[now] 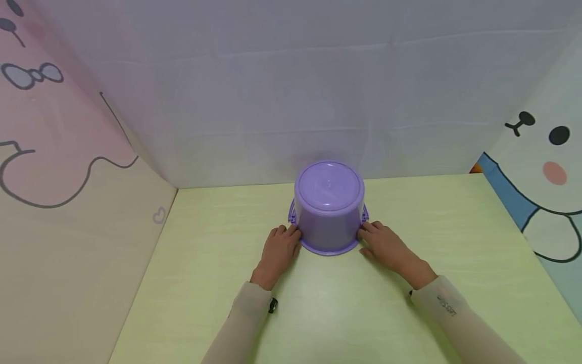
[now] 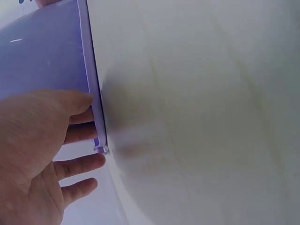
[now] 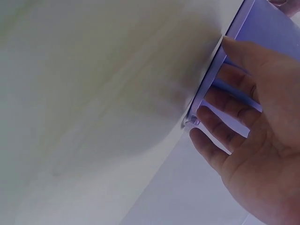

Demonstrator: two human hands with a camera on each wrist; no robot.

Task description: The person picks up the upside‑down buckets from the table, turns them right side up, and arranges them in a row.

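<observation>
A purple plastic bucket (image 1: 329,202) stands upside down at the back of the table, its round base facing up and its rim at the tabletop. My left hand (image 1: 280,248) grips the left side of its rim. On the right side, my right hand (image 1: 386,246) holds the rim too. Both wrist views show thumb and nearest fingers at the bucket's rim (image 2: 89,61), with the outer fingers spread away from it. The bucket's handle (image 1: 366,212) shows only in part at either side. What lies under the bucket is hidden.
The pale yellow-green table (image 1: 218,227) ends at a whitish back wall (image 1: 254,101) just behind the bucket. A pink and cream panel (image 1: 68,151) with drawn lines borders the left side. A panel with a cartoon face (image 1: 541,167) borders the right.
</observation>
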